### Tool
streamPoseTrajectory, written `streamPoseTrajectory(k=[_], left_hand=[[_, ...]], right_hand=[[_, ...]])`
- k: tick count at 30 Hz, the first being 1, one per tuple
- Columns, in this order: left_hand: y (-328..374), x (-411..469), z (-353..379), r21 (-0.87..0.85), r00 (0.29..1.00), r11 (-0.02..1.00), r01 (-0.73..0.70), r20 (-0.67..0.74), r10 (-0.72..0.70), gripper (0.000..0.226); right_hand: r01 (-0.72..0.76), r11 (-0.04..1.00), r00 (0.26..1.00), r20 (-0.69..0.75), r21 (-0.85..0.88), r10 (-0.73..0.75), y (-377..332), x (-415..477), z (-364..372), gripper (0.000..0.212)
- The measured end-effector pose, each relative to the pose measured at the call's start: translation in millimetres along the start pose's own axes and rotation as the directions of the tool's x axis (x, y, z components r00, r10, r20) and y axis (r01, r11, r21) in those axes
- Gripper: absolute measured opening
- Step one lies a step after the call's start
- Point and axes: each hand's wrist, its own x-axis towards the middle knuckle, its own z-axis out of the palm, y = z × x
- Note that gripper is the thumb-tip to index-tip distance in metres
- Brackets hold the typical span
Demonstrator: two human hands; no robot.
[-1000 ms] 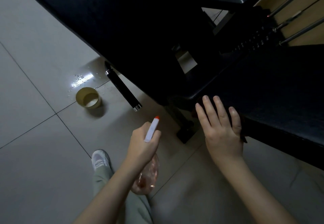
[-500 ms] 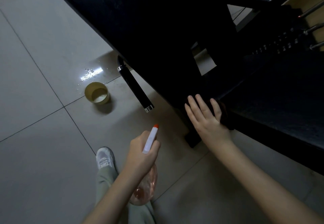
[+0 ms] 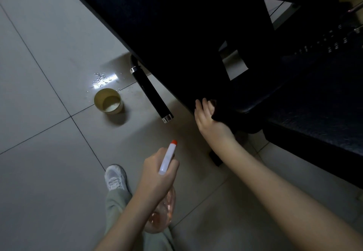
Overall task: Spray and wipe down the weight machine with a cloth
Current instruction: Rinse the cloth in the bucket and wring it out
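Observation:
The weight machine's black padded backrest [image 3: 176, 25] slants across the top, and its seat pad [image 3: 314, 113] lies to the right. My right hand [image 3: 206, 117] presses a dark cloth [image 3: 224, 113] against the lower corner of the backrest, fingers pointing up; the cloth hides the thumb side. Lower down, above my leg, my left hand [image 3: 157, 174] grips a spray bottle [image 3: 167, 160] with a white head, orange tip and clear pinkish body. The nozzle points up toward the pad.
A black handle with chrome ends [image 3: 151, 93] sticks out below the backrest. On the tiled floor stand a small yellowish cup [image 3: 108, 101] and a patch of water drops [image 3: 102, 78]. My white shoe [image 3: 115, 177] is below. The weight stack [image 3: 324, 44] is at the far right.
My right hand has slid the cloth left and down, from the seat pad's edge to the backrest's lower corner. The left hand has kept the bottle at about the same place.

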Motion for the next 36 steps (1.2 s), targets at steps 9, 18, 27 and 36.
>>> streamPoseTrajectory(k=[9, 18, 27, 36], left_hand=[[-17, 5, 1, -0.011, 0.998, 0.998, 0.064, -0.025, -0.064, 0.029], [-33, 20, -14, 0.061, 0.999, 0.997, -0.041, -0.005, 0.041, 0.036], [-69, 26, -52, 0.034, 0.999, 0.999, -0.023, -0.048, 0.024, 0.015], [-107, 36, -90, 0.044, 0.999, 0.999, -0.012, -0.047, 0.014, 0.026]], right_hand=[[-0.182, 0.983, 0.976, -0.12, 0.009, 0.182, 21, -57, 0, 0.064], [-0.137, 0.99, 0.986, -0.102, -0.042, 0.132, -6, -1, 12, 0.052], [-0.145, 0.885, 0.945, -0.202, 0.442, 0.256, -17, 15, 0, 0.035], [-0.345, 0.04, 0.927, 0.333, 0.938, 0.173, -79, 41, -61, 0.057]])
